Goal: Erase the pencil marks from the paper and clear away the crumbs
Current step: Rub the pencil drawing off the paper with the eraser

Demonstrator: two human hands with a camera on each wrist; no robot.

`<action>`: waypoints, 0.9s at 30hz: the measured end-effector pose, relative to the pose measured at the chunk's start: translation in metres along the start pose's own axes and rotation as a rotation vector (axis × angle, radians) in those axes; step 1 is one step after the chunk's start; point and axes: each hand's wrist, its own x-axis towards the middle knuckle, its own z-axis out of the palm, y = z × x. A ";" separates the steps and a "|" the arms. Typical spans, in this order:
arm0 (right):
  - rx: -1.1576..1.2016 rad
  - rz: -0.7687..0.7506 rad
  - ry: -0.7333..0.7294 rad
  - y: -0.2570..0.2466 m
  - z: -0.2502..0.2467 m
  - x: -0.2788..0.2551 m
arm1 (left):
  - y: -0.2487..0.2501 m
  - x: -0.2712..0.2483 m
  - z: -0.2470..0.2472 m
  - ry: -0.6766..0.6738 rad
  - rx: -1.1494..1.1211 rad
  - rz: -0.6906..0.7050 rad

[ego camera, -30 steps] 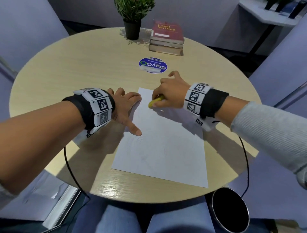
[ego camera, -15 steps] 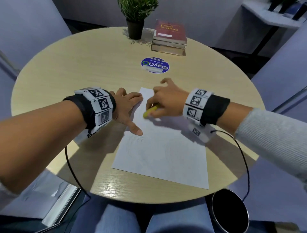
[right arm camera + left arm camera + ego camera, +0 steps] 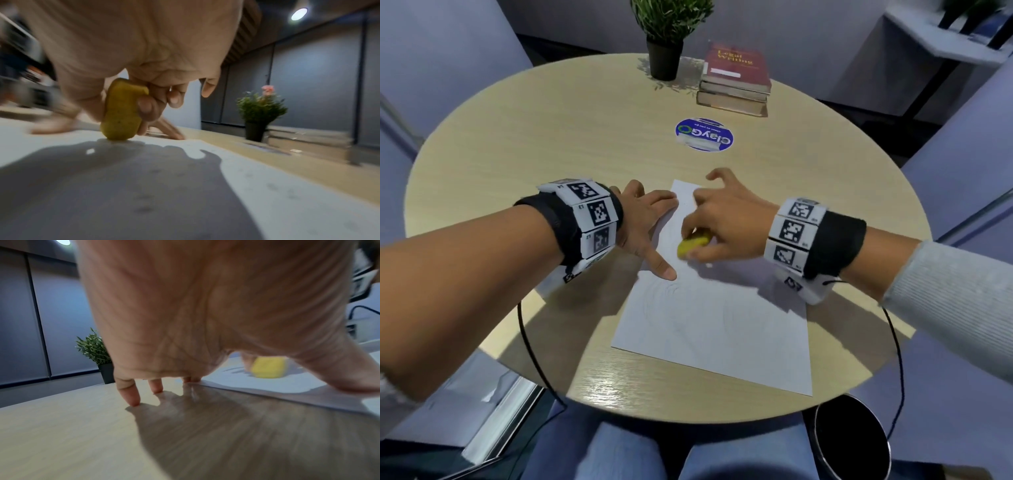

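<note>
A white sheet of paper (image 3: 715, 322) with faint pencil curves lies on the round wooden table (image 3: 551, 137). My right hand (image 3: 722, 222) pinches a yellow eraser (image 3: 693, 244) between thumb and fingers, its tip on the sheet's upper left part. The right wrist view shows the eraser (image 3: 121, 112) standing on end on the paper (image 3: 267, 186), with small dark crumbs scattered near it. My left hand (image 3: 643, 226) lies spread flat at the sheet's left edge, thumb and forefinger on the paper, the other fingertips (image 3: 131, 397) on the bare table. The eraser (image 3: 268, 368) shows beyond that hand.
A potted plant (image 3: 666, 37) and a stack of books (image 3: 736, 80) stand at the table's far side, with a round blue sticker (image 3: 703, 134) in front of them. A black bin (image 3: 849, 438) sits on the floor at the near right. Cables hang from both wrists.
My right hand has slid the eraser toward me and to the left across the top of the sheet. The left hand has stayed spread in place.
</note>
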 end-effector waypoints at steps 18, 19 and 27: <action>0.015 -0.008 -0.003 -0.005 -0.007 0.009 | 0.000 0.000 0.000 0.020 -0.005 0.005; 0.023 -0.048 -0.004 -0.008 -0.005 0.009 | 0.000 0.000 0.000 0.021 -0.008 0.008; 0.026 -0.009 -0.027 0.000 -0.008 0.016 | -0.002 0.001 0.002 0.027 -0.030 0.007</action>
